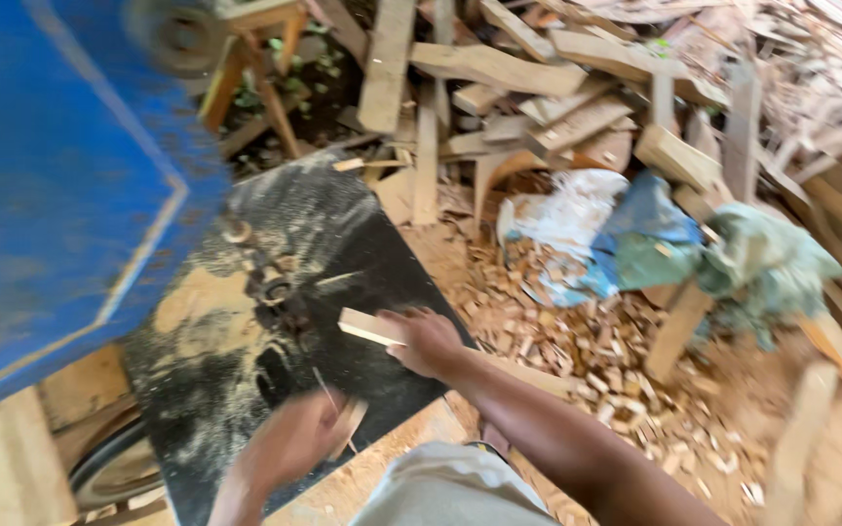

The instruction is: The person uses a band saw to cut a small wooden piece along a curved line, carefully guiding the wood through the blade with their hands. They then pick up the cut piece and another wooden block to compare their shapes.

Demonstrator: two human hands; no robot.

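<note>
- Nearest the camera, the left hand (pixel 289 440) sits low on the black saw table (pixel 197 390), curled around what looks like a small wood offcut (pixel 351 424); motion blur smears it, so the grip itself I cannot tell for sure.
- Risk right here, as I judge it: that hand is close to the blade slot, and a blurred, fast-moving hand on a dusty surface could slide toward the cutting line.
- A little further out, the right hand (pixel 428 341) is closed over the end of a pale wood strip (pixel 367 326), fingers wrapped on top, pressing it flat on the table.
- The strip lies just ahead and to the left of the right hand, pointing in toward the middle of the table, with the left hand nearer the body and apart from it.
- Sawdust (pixel 202 302) lies thick across the table; it could let the strip skid or twist, and a twist near a blade could kick the piece back.
- Beyond the table's edge, wood chips (pixel 577 341) blanket the ground, loose footing for a person leaning in.
- To the left looms the blue machine housing (pixel 51 175).
- Furthest back, a heap of planks (pixel 538 78) and crumpled sacks (pixel 655 239) crowd the work area, leaving little room to step away.
</note>
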